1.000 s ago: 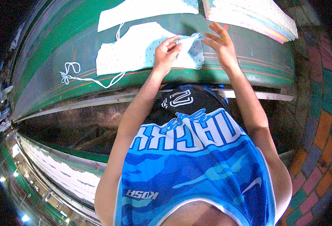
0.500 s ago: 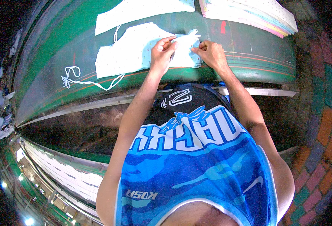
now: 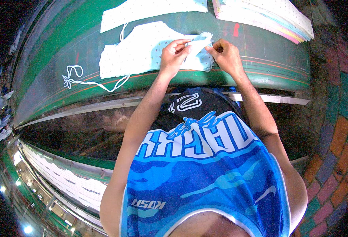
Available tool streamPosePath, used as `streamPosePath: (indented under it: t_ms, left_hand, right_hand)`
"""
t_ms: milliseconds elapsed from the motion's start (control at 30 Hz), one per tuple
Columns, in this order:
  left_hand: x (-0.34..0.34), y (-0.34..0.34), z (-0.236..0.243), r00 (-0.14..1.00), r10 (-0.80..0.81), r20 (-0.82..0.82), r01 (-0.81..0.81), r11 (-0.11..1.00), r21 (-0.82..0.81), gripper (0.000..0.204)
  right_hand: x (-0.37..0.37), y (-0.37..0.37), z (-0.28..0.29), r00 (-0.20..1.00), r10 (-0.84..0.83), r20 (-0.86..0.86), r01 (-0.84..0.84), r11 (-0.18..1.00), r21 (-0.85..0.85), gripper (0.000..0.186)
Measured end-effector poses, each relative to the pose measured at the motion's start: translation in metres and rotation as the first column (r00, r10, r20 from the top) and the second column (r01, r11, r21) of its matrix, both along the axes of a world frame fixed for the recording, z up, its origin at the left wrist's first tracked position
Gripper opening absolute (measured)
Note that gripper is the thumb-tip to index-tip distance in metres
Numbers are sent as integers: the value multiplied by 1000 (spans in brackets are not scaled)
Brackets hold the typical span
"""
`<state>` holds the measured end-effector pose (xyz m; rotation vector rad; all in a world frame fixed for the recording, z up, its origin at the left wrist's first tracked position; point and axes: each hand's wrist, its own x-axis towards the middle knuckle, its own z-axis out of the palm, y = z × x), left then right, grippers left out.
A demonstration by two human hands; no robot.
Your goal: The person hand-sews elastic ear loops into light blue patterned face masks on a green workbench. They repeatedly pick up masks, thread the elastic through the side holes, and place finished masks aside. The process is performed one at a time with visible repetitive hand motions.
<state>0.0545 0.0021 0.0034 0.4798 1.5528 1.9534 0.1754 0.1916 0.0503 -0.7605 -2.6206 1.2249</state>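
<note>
A stack of cut fabric pieces, white with tiny coloured dots, lies on the green table just beyond my body. Its right end is lifted in thin, pale layers. My left hand is closed, thumb and fingers pinching the raised layers. On the other side, my right hand is also closed, its thumb and forefinger at the right edge of those layers. A white cord runs from under the stack's near edge to a loose looped bundle at the left. Another bit of cord shows at the stack's far edge.
Beyond the stack lies another white dotted piece. A thick pile of cut fabric with pink, yellow and blue layers sits at the far right. The green table has a long pale near edge. Coloured paving covers the floor at right.
My right hand has moved slightly right and its fingers are drawn in more tightly. The lifted fabric layers have shifted between my hands. The view has tilted a little.
</note>
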Motion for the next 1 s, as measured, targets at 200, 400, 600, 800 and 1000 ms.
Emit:
streamPosePath:
  t_ms: [200,400,600,800,1000]
  left_hand:
    - [-1,-1,-5,1000,9,-1,-9,1000,10,35]
    - [1,1,-6,998,43,-43,-43,999,3,35]
    - [6,-6,3,957,-201,-209,198,980,-35,46]
    - [7,2,-7,971,-115,-208,87,986,-142,47]
    - [-1,3,-9,995,26,-92,-32,998,-57,38]
  right_hand:
    - [0,-8,1,997,-3,-83,-41,854,-519,41]
    - [4,-7,18,997,46,-68,-78,783,-617,44]
    - [-6,-4,19,999,-8,-47,-30,671,-741,46]
    - [-13,-6,14,991,-53,-126,-68,609,-790,45]
    - [3,2,11,999,6,-49,-10,996,-88,38]
